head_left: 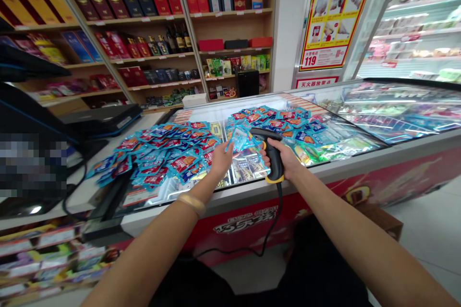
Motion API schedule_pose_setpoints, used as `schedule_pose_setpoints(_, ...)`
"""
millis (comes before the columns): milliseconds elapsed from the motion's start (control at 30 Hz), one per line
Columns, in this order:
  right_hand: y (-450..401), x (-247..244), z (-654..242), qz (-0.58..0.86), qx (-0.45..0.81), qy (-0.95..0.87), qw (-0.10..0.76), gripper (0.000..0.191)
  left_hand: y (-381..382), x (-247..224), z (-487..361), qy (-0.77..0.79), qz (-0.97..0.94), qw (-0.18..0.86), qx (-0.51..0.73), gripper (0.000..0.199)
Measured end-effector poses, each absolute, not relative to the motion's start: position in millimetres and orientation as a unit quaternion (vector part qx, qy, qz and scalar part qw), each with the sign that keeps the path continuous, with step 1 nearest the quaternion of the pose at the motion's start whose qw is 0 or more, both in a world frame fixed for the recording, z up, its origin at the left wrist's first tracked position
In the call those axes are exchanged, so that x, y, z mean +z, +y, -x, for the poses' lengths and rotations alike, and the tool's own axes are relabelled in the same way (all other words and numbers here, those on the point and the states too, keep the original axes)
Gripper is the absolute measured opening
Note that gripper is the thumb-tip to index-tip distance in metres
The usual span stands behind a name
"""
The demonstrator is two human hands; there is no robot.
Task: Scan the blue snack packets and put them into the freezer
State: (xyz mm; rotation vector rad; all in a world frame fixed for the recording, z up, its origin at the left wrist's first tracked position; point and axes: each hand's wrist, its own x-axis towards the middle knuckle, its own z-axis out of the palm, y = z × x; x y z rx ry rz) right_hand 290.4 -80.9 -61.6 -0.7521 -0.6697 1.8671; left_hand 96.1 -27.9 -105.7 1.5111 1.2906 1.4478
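My left hand (pixel 222 157) pinches a small light-blue packet (pixel 239 139) by its edge, above the glass top of a freezer (pixel 230 193). Wrapped round the handle of a black and yellow barcode scanner (pixel 275 158) is my right hand (pixel 284 156). The scanner's head points left, close to the packet. A large pile of blue and red packets (pixel 162 153) lies on the glass to the left, and a second pile (pixel 277 120) lies behind the scanner.
The scanner's cord (pixel 273 225) hangs down in front of the freezer. At the left are a dark monitor (pixel 29 120) and a black device (pixel 104 120) on a counter. Shelves (pixel 151 19) with boxes and bottles stand behind. A chilled display (pixel 421 33) is at the right.
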Motion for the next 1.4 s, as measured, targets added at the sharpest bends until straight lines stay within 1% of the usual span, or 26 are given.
schedule_pose_setpoints(133,-83.3,-62.7,-292.4,0.302,0.767,-0.3,0.48,0.02,-34.4,-101.8,-97.2,0.487,-0.578,0.351,0.553,0.031)
schedule_pose_setpoints(300,-83.9,-64.3,-292.3,0.291,0.765,-0.321,0.477,0.021,-33.1,-104.0,-99.3,0.499,-0.597,0.329,0.535,0.034)
schedule_pose_setpoints(500,-84.8,-62.7,-291.5,0.303,0.772,-0.326,0.453,0.021,-30.3,-108.4,-98.2,0.487,-0.607,0.317,0.541,0.034)
schedule_pose_setpoints(667,-85.0,-62.9,-291.1,0.304,0.768,-0.334,0.454,0.021,-30.7,-108.7,-96.1,0.507,-0.618,0.288,0.527,0.037)
schedule_pose_setpoints(867,-84.8,-62.2,-293.2,0.292,0.775,-0.33,0.453,0.02,-34.1,-107.1,-101.2,0.515,-0.621,0.282,0.519,0.033)
schedule_pose_setpoints(933,-83.5,-61.9,-292.5,0.287,0.776,-0.326,0.458,0.02,-37.8,-102.7,-98.0,0.518,-0.629,0.265,0.515,0.032)
schedule_pose_setpoints(1000,-81.4,-61.9,-288.1,0.283,0.779,-0.318,0.461,0.021,-44.1,-93.9,-85.6,0.528,-0.647,0.215,0.506,0.032)
schedule_pose_setpoints(1133,-76.3,-62.8,-264.9,0.268,0.794,-0.31,0.449,0.02,-65.0,-68.1,-33.0,0.541,-0.705,0.037,0.458,0.038)
schedule_pose_setpoints(1267,-72.2,-62.8,-233.5,0.271,0.804,-0.309,0.43,0.019,-89.3,-55.8,24.8,0.574,-0.747,-0.115,0.315,0.043)
schedule_pose_setpoints(1333,-71.0,-62.6,-222.2,0.273,0.811,-0.306,0.418,0.019,-98.6,-60.3,43.3,0.607,-0.745,-0.156,0.229,0.042)
schedule_pose_setpoints(1400,-70.0,-63.0,-216.3,0.269,0.817,-0.306,0.408,0.019,-104.5,-68.6,53.5,0.628,-0.742,-0.166,0.168,0.042)
